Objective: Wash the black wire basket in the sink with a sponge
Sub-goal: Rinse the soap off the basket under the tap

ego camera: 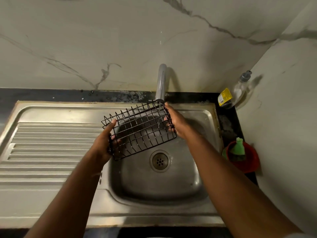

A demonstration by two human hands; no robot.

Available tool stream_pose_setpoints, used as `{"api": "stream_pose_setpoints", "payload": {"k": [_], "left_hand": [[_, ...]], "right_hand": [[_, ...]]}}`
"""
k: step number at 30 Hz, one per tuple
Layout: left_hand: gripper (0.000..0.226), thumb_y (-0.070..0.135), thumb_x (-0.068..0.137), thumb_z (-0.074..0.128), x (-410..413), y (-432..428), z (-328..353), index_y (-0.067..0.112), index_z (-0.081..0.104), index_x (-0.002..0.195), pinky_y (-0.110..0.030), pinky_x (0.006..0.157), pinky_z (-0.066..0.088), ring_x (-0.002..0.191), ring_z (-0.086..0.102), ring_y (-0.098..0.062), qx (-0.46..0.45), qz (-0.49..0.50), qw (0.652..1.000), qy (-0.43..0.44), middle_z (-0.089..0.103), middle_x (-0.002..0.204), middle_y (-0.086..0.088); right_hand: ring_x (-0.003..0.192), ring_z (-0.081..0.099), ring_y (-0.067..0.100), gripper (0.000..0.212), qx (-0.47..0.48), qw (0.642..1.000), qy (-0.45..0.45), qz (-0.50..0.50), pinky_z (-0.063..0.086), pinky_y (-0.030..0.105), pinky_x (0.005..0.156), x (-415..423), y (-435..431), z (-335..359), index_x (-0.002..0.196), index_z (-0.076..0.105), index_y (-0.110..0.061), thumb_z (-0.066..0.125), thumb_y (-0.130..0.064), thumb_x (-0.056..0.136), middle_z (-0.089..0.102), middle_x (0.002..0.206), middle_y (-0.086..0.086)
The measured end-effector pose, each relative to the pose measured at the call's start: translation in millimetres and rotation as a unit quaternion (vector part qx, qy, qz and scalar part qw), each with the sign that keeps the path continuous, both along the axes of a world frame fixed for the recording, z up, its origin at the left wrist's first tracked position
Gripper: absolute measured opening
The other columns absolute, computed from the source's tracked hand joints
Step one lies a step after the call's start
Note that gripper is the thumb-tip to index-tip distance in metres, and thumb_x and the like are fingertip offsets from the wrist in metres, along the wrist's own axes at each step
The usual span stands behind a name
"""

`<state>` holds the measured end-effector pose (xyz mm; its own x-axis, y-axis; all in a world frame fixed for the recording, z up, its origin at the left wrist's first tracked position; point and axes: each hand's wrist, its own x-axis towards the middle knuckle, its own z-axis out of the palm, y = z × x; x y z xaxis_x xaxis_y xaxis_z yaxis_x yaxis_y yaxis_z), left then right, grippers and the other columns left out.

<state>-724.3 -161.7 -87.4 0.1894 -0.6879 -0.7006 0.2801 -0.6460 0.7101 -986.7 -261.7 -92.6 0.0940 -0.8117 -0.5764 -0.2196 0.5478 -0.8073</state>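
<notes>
A black wire basket (139, 130) hangs tilted over the steel sink bowl (193, 179), under the grey tap (161, 83). A thin stream of water falls from the spout through the basket's right end. My left hand (104, 141) grips the basket's left end, thumb on the rim and fingers curled underneath. My right hand (175, 120) holds the right end, fingers wrapped round the wires. A green sponge (237, 148) sits in a red bowl (248, 162) on the counter to the right of the sink.
A ribbed steel draining board (42, 152) lies left of the bowl. The drain (159, 161) is in the bowl's middle. A clear pump bottle (240, 88) and a yellow packet (224, 97) stand in the back right corner by the marble walls.
</notes>
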Motion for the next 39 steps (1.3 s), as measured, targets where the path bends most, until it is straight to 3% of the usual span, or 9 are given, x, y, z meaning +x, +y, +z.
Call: {"api": "stream_pose_setpoints", "payload": {"k": [3,6,11,16,22,25,29,35,39], "left_hand": [[0.094,0.075,0.077,0.075,14,0,-5,0.016,0.056,0.147,-0.036,0.079,0.048,0.097,0.063,-0.02,0.013,-0.013,1.0,-0.008,0.065,0.108,-0.005],[0.114,0.082,0.057,0.084,23,0,-6,0.018,0.056,0.147,-0.039,0.091,0.047,0.099,0.063,-0.02,0.012,-0.016,1.0,-0.001,0.063,0.11,-0.007],[0.123,0.085,0.044,0.087,25,-1,-5,0.025,0.057,0.147,-0.047,0.11,0.045,0.128,0.061,-0.03,0.006,-0.008,1.0,-0.001,0.055,0.149,-0.018],[0.084,0.076,0.078,0.072,25,2,1,0.024,0.058,0.144,-0.036,0.081,0.047,0.09,0.059,-0.019,0.011,0.004,1.0,-0.005,0.06,0.112,-0.01],[0.105,0.085,0.06,0.079,21,0,0,0.028,0.056,0.145,-0.037,0.087,0.05,0.099,0.058,-0.023,0.01,0.006,1.0,-0.004,0.06,0.127,-0.011],[0.095,0.082,0.074,0.073,4,-6,2,0.027,0.05,0.148,-0.037,0.08,0.051,0.102,0.059,-0.021,0.013,-0.009,1.0,-0.025,0.056,0.129,-0.011],[0.05,0.071,0.087,0.069,-22,-17,6,0.026,0.065,0.107,-0.033,0.077,0.048,0.089,0.056,-0.018,0.022,-0.031,0.999,-0.011,0.061,0.103,-0.004],[0.088,0.078,0.072,0.078,-49,-31,-4,0.028,0.056,0.141,-0.039,0.085,0.054,0.108,0.062,-0.024,0.002,-0.074,0.997,-0.036,0.06,0.127,-0.013],[0.119,0.083,0.053,0.085,-63,-38,-11,0.019,0.052,0.148,-0.042,0.092,0.055,0.109,0.068,-0.028,0.001,-0.098,0.995,-0.027,0.055,0.147,-0.024]], "right_hand": [[0.091,0.059,0.021,0.07,0.019,0.999,-0.013,-0.025,0.044,0.032,0.069,9,2,-5,0.153,0.043,-0.031,0.034,-0.074,0.099,0.061,0.123,0.015],[0.06,0.042,0.01,0.075,0.026,0.998,-0.023,-0.047,0.033,0.025,0.05,16,0,-9,0.145,0.052,-0.025,0.04,-0.079,0.093,0.055,0.097,0.006],[0.057,0.04,0.01,0.075,0.026,0.997,-0.025,-0.062,0.032,0.023,0.045,22,-6,-9,0.133,0.059,-0.021,0.044,-0.08,0.09,0.054,0.091,0.002],[0.057,0.039,0.01,0.065,0.026,0.998,-0.035,-0.049,0.031,0.025,0.047,28,-9,-14,0.114,0.063,-0.024,0.045,-0.081,0.089,0.051,0.087,0.002],[0.059,0.042,0.011,0.077,0.014,0.998,-0.043,-0.041,0.033,0.027,0.051,19,-8,-20,0.132,0.058,-0.028,0.047,-0.085,0.082,0.055,0.086,0.002],[0.061,0.044,0.012,0.074,0.028,0.997,-0.047,-0.052,0.034,0.026,0.052,2,-6,-22,0.125,0.058,-0.032,0.05,-0.087,0.077,0.052,0.084,-0.003],[0.068,0.047,0.012,0.059,0.024,0.994,-0.049,-0.095,0.036,0.029,0.055,-27,1,-18,0.123,0.058,-0.032,0.05,-0.078,0.088,0.053,0.086,-0.007],[0.047,0.039,0.007,0.046,0.042,0.979,-0.076,-0.185,0.027,0.024,0.044,-69,25,-20,0.096,0.067,-0.027,0.052,-0.071,0.094,0.051,0.066,-0.008],[0.048,0.037,0.006,0.047,0.041,0.968,-0.095,-0.228,0.026,0.022,0.044,-87,41,-25,0.109,0.065,-0.024,0.054,-0.068,0.094,0.052,0.067,-0.008]]}}
